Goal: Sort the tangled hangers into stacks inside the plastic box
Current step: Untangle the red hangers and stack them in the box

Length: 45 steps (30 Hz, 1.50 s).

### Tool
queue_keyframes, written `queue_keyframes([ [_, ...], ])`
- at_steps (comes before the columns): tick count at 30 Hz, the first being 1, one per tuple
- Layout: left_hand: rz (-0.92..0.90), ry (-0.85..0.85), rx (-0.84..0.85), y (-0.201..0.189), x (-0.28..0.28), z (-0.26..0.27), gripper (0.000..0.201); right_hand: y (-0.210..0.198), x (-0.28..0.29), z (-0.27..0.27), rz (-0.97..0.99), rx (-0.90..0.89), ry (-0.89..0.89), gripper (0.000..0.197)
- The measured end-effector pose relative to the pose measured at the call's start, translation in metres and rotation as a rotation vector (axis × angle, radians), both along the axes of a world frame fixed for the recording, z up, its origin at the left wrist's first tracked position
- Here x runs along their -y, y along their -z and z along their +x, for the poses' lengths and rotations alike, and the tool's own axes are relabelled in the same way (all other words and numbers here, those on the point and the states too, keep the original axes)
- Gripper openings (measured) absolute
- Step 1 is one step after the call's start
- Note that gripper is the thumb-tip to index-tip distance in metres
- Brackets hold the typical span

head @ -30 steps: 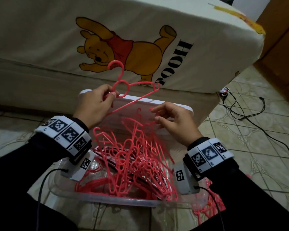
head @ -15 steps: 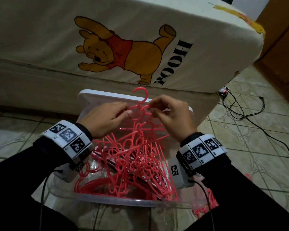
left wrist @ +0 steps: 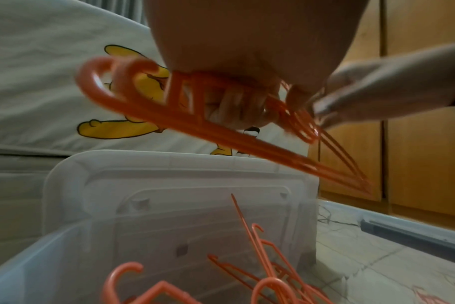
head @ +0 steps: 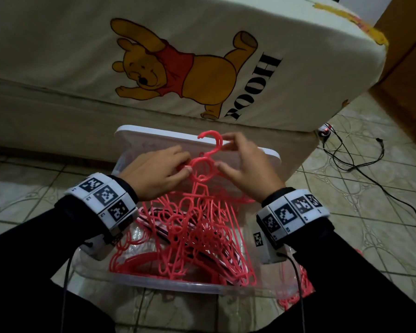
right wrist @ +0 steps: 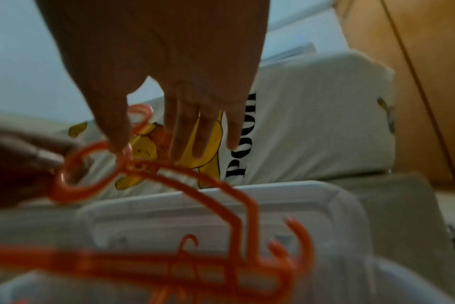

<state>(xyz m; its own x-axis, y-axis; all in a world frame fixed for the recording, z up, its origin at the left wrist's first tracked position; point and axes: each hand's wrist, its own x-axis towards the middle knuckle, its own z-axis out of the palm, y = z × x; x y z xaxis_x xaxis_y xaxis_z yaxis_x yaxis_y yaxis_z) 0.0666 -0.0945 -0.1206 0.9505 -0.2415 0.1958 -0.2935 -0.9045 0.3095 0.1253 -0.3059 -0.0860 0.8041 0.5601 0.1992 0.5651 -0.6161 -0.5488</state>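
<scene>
Both hands have closed in since earlier, my left hand [head: 154, 173] and right hand [head: 247, 169] fingers pinching aligned pink hangers [head: 205, 164] over the plastic box [head: 178, 288], most still tangled.

The bed sheet [head: 286, 44] bears black capitals — "POOH" — beside a printed yellow bear [head: 178, 70]. The wristbands [head: 103, 200] carry square coded markers with small characters too tiny to read.

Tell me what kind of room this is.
Most likely a bedroom in a home. A mattress in a cartoon-bear sheet fills the background, wooden wardrobe-like panels stand to the right, and the clear plastic box of pink hangers sits on a tiled floor.
</scene>
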Motion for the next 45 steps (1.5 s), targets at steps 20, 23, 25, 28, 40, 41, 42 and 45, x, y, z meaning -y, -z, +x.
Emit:
queue_keyframes([
  [20,0.224,-0.437,0.060,-0.007,-0.016,0.005,0.028,0.053,0.003,0.032,-0.294,-0.059,0.202,0.033],
  [23,0.166,-0.462,0.038,-0.008,-0.024,0.007,0.028,0.074,0.001,0.035,-0.421,-0.130,0.168,0.020],
  [25,0.147,-0.453,0.031,-0.008,-0.025,0.008,0.029,0.087,-0.010,0.024,-0.499,-0.170,0.058,0.018],
  [28,0.124,-0.437,0.006,-0.008,-0.024,0.009,0.030,0.104,-0.033,0.007,-0.543,-0.159,-0.052,0.025],
  [40,0.132,-0.447,0.013,-0.010,-0.033,0.009,0.032,0.121,-0.070,-0.012,-0.527,-0.178,-0.041,0.022],
  [41,0.128,-0.454,0.016,-0.010,-0.034,0.009,0.034,0.117,-0.071,-0.011,-0.476,-0.194,-0.017,0.020],
  [42,0.121,-0.462,0.023,-0.011,-0.034,0.010,0.036,0.112,-0.072,-0.010,-0.423,-0.213,0.008,0.018],
  [45,0.125,-0.496,0.079,-0.013,-0.034,0.011,0.037,0.093,-0.071,-0.003,-0.284,-0.224,0.043,0.018],
])
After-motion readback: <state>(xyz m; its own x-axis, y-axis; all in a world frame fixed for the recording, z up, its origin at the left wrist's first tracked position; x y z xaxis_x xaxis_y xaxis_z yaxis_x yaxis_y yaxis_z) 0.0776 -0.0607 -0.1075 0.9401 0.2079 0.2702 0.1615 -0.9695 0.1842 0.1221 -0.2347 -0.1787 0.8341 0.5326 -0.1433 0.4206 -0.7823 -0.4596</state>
